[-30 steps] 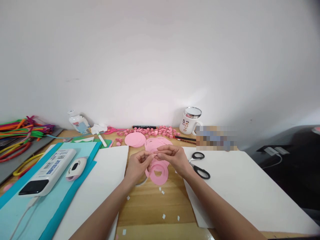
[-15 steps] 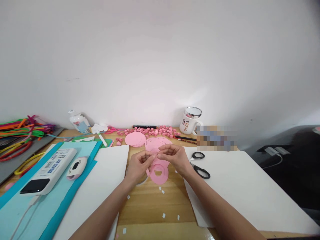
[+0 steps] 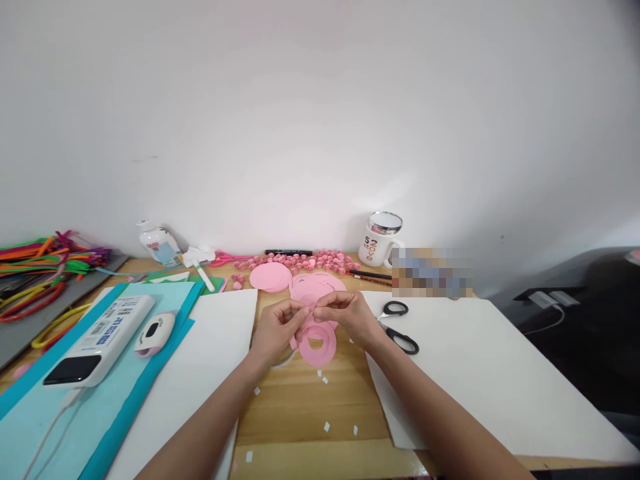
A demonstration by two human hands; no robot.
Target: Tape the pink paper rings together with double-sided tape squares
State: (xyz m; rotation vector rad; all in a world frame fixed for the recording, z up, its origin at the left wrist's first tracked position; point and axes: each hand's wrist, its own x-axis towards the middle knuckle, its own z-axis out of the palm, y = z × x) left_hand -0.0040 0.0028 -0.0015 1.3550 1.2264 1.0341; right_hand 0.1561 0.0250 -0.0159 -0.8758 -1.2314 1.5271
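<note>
My left hand (image 3: 276, 329) and my right hand (image 3: 346, 313) meet fingertip to fingertip over the wooden table (image 3: 305, 407). Both are pinched on a small pale piece that is too small to name. Right below them hangs or lies a pink paper ring (image 3: 319, 344), touching my fingers. Behind the hands lie more pink paper rings (image 3: 317, 286) and a stack of pink paper discs (image 3: 271, 277).
Black scissors (image 3: 398, 327) lie on a white sheet (image 3: 480, 373) to the right. Another white sheet (image 3: 200, 373), blue paper (image 3: 55, 427), a white power bank (image 3: 99, 340), a small pink device (image 3: 155, 333), a mug (image 3: 379, 241), pink beads (image 3: 305, 261), pipe cleaners (image 3: 40, 267), white scraps (image 3: 327, 425).
My hands stay pinched together and have drifted slightly away from me. The pink ring below them has shifted a little with them.
</note>
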